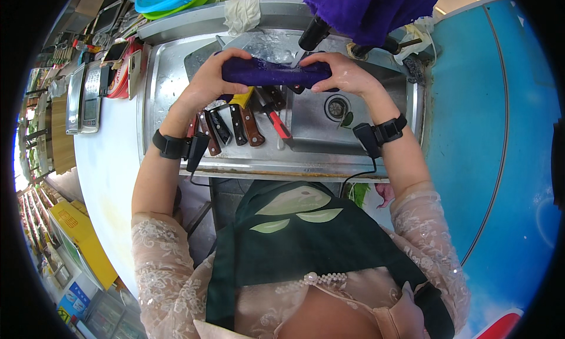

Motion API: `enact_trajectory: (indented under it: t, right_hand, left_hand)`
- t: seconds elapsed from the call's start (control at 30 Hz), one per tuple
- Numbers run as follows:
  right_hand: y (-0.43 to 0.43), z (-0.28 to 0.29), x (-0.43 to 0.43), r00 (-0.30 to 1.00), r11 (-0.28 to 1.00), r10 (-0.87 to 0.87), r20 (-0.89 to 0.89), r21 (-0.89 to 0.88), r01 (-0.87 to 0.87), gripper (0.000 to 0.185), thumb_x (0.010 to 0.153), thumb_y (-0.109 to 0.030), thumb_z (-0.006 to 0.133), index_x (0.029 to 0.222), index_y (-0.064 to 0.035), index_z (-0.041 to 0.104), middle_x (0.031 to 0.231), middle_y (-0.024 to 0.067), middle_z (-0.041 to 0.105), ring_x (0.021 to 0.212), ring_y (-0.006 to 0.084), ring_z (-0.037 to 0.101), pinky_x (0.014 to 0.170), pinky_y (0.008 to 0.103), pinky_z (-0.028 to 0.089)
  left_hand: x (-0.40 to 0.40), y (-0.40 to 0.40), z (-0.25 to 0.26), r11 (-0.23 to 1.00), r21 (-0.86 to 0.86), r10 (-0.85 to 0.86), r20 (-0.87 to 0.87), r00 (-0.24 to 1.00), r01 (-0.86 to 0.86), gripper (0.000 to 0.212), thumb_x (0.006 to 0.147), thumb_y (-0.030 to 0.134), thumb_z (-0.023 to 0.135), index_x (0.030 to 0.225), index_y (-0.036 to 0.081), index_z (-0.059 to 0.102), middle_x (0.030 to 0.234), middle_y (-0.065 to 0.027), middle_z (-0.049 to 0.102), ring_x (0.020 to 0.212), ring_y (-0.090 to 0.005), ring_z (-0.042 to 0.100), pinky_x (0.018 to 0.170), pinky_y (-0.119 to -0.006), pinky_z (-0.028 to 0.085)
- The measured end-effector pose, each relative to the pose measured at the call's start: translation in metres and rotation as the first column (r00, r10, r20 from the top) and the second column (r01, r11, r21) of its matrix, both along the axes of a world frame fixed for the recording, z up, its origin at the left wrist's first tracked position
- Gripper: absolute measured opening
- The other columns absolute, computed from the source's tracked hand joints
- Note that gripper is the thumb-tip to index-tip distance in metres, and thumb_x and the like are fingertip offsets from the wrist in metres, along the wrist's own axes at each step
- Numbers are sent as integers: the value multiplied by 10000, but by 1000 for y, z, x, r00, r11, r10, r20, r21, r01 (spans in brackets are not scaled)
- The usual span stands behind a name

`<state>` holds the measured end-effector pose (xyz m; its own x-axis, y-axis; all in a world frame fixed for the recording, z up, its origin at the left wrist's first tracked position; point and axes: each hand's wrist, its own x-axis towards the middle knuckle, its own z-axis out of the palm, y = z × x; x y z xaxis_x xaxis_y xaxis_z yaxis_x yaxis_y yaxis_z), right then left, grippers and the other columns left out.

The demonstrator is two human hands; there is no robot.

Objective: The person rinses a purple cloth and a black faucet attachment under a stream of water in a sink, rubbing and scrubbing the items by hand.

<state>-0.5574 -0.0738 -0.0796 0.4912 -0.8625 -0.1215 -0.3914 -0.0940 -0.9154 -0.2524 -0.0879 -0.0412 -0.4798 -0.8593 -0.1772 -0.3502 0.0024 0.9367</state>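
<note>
A wet purple cloth (273,75) is stretched sideways between my hands, folded into a long bundle. My left hand (225,74) grips its left end and my right hand (335,74) its right end. Water runs onto the cloth from the black faucet (314,34) above. Below my left hand, several knives lie together, among them one with a brown wooden handle (253,129) and one with a red and black handle (280,126). Their blades are partly hidden by the cloth and a yellow item (242,97). Under my right hand is the basin (318,129) of the steel sink.
A drain (337,107) with a green leaf beside it sits in the basin. Another purple cloth (375,12) hangs over the faucet. A pale rag (242,15) lies on the back ledge. Left stand a scale (86,98) and phones; a blue panel (468,118) borders the right.
</note>
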Motion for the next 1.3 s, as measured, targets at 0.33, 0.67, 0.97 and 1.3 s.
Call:
enact_trajectory:
  t: [0.33, 0.67, 0.97, 1.3]
  right_hand:
    - [-7, -33, -4, 952, 949, -276, 134, -118, 292, 262, 762, -186, 726, 950, -23, 643, 931, 32, 629, 870, 141, 568, 790, 268, 420]
    - [3, -76, 9, 848, 837, -524, 77, -139, 530, 270, 785, -186, 693, 1017, -60, 636, 914, 57, 631, 873, 147, 598, 749, 268, 460]
    - [14, -32, 53, 761, 762, -596, 255, -120, 637, 174, 690, -96, 732, 826, -33, 644, 734, 64, 647, 684, 136, 633, 643, 263, 503]
    - [8, -42, 52, 792, 776, -567, 226, -174, 606, 113, 691, -99, 692, 765, -33, 637, 711, 73, 654, 650, 165, 635, 633, 286, 502]
  left_hand:
    - [-10, 0, -40, 960, -264, 127, 127, 984, -90, 221, 720, 107, 718, 907, 42, 618, 1176, -143, 511, 961, -235, 567, 822, -324, 465]
    - [-71, 29, -55, 675, 708, 565, -678, 470, 208, 285, 690, -52, 500, 958, 42, 517, 988, -113, 606, 906, -265, 619, 848, -383, 523]
    - [-80, 35, -66, 721, 679, 494, -644, 583, 140, 187, 646, -71, 486, 779, 60, 472, 837, -63, 546, 751, -188, 571, 729, -322, 531]
    - [-65, 37, -67, 787, 607, 435, -675, 596, 113, 222, 625, -80, 481, 801, 54, 479, 853, -59, 552, 835, -186, 563, 808, -329, 494]
